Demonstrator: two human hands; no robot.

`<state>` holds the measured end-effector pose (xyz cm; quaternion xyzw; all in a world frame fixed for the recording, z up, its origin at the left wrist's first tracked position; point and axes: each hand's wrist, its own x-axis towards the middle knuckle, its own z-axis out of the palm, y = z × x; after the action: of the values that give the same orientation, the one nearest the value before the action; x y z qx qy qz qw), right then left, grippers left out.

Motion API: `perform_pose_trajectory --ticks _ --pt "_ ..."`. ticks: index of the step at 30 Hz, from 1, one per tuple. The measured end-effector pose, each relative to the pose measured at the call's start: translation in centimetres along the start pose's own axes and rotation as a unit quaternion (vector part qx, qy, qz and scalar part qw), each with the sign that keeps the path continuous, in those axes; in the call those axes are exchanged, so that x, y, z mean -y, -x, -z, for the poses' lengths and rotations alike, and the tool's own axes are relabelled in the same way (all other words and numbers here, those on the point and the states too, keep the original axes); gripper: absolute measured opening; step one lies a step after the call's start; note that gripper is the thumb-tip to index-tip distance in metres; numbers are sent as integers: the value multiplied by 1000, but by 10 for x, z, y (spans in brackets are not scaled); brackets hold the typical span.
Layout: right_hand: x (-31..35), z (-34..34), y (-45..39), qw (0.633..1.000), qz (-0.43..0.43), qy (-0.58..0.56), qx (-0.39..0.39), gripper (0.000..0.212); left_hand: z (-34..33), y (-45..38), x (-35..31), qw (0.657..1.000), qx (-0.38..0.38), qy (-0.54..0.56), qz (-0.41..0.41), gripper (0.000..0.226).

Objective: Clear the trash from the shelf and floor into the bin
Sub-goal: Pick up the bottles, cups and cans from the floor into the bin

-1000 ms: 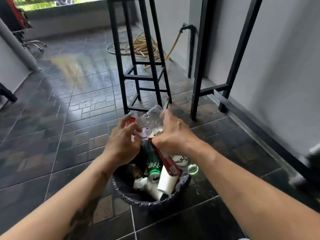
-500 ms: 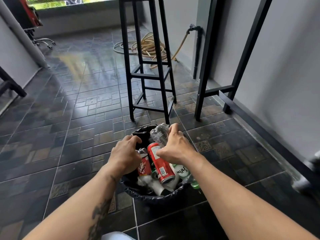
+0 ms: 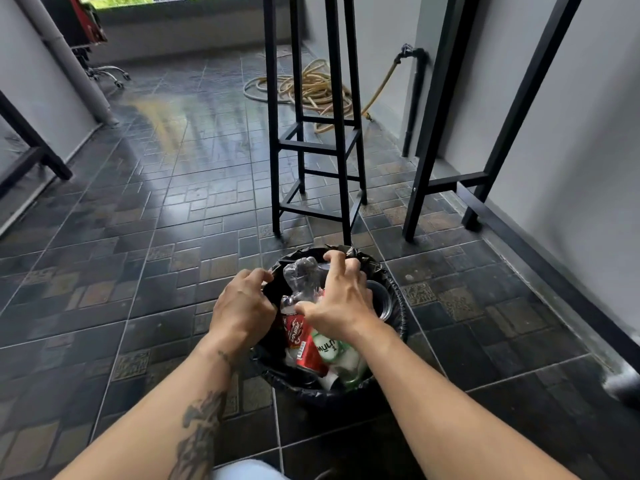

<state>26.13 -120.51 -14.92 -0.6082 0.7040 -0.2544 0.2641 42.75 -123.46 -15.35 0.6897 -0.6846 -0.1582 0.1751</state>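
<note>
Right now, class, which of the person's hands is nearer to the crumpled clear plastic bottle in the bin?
Right. The right hand lies against the crumpled clear plastic bottle; the left hand sits at the bin's left rim, slightly apart.

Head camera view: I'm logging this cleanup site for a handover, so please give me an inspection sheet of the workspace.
Surface: dark tiled floor, glossy with reflections; no loose trash seen on it.
Job's things: bin with black liner, nearly full; it holds a red can, a crumpled clear bottle and a green-and-white container.
Clutter: nothing seen outside the bin.
Hands: left hand at the bin's left rim, fingers curled; right hand over the trash, fingers spread. Whether either grips anything is unclear.
Cables: coiled hose on the floor, running up to a wall tap.
Surroundings: black metal stool, black frame legs by the grey wall, office chair base far left.
</note>
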Motion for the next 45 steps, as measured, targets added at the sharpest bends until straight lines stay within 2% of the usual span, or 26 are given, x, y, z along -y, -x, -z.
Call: perform_pose_trajectory --ticks 1,3,6,12,14,17,19,22,27,30,32,34,37,40,45 --pt "-6 0 4 999 46 -5 -17 75 0 0 1 1000 4 -2 -8 34" --pt "-18 0 10 995 96 9 -2 58 1 -1 1 1000 7 -1 -21 37" --pt "-40 -5 15 991 98 91 31 43 0 -2 -4 998 18 15 -50 43" --pt "-54 -15 11 988 43 146 15 42 -10 -6 -6 992 74 -28 -93 47" --pt "-54 -15 9 986 27 163 37 42 -17 -6 -12 985 129 -48 -108 48" --pt "-55 -13 9 983 10 169 64 37 -30 -3 -17 952 260 -112 -113 42" --pt "-54 -11 8 984 7 159 75 36 -34 -2 -17 943 291 -121 -109 38" --pt "-54 -6 10 990 19 129 58 40 -31 -5 -13 960 241 -88 -114 36" --pt "-65 12 11 993 58 101 -2 46 -20 -8 -1 988 98 -28 -116 41" --pt "-76 28 7 990 84 112 -37 47 -16 -7 8 994 23 12 -104 48" --pt "-87 36 4 989 70 117 -50 49 -15 -7 14 994 -6 26 -102 50" --pt "-100 40 -1 991 31 114 -54 48 -15 -7 21 994 -10 19 -103 55" --pt "-114 34 -5 996 -22 70 -52 48 -18 -7 33 995 31 6 -90 65" --pt "-115 21 -7 997 -26 12 -68 48 -21 -7 38 995 65 21 -76 72" --pt "-107 1 -10 990 -27 -38 -130 46 -25 -12 36 994 71 33 -71 76"
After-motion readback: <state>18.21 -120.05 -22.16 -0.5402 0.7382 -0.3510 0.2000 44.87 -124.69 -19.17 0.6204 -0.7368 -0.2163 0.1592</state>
